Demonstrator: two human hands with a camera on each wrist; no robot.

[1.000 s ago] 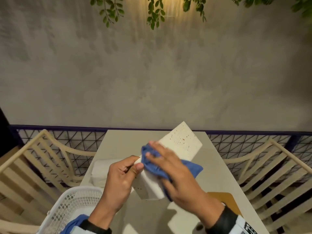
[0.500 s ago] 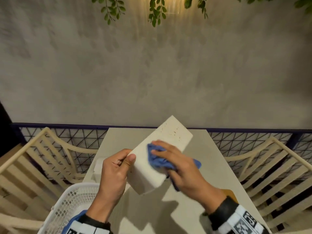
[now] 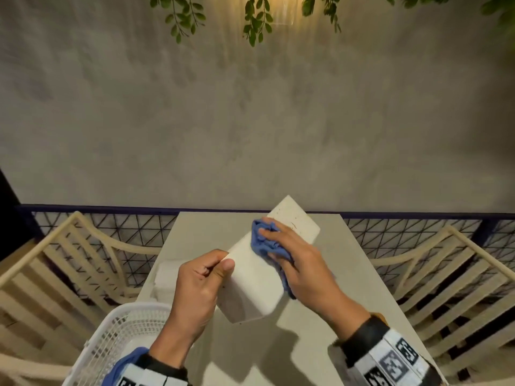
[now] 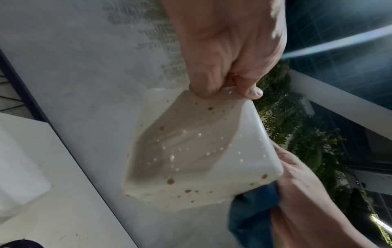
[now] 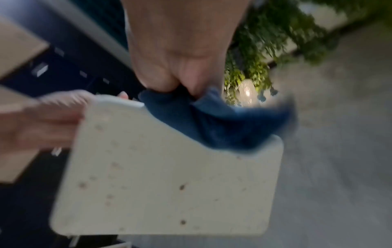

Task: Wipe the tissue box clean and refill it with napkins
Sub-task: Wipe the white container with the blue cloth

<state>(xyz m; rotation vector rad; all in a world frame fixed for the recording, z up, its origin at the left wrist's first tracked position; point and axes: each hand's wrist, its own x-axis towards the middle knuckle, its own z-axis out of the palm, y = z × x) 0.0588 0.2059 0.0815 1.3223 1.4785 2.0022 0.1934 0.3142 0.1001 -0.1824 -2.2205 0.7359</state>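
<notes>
A white tissue box (image 3: 252, 277) with brown specks is held tilted above the table (image 3: 351, 277). My left hand (image 3: 207, 270) grips its near left edge, thumb on top; the left wrist view shows its fingers pinching the rim of the open, speckled box (image 4: 186, 147). My right hand (image 3: 278, 243) presses a bunched blue cloth (image 3: 266, 240) on the box's upper face, toward its far end. In the blurred right wrist view the blue cloth (image 5: 212, 124) is bunched under my fingers against the box (image 5: 161, 184). A stack of white napkins (image 3: 165, 277) lies on the table, left of the box.
A white plastic basket (image 3: 119, 338) stands at the table's near left corner. Cream slatted chairs stand to the left (image 3: 47, 274) and right (image 3: 451, 280). A dark lattice railing (image 3: 111, 229) and a grey wall run behind the table.
My right hand has slid the blue cloth up the box's face toward the far end. The box has turned, with its near end now lower and closer to me.
</notes>
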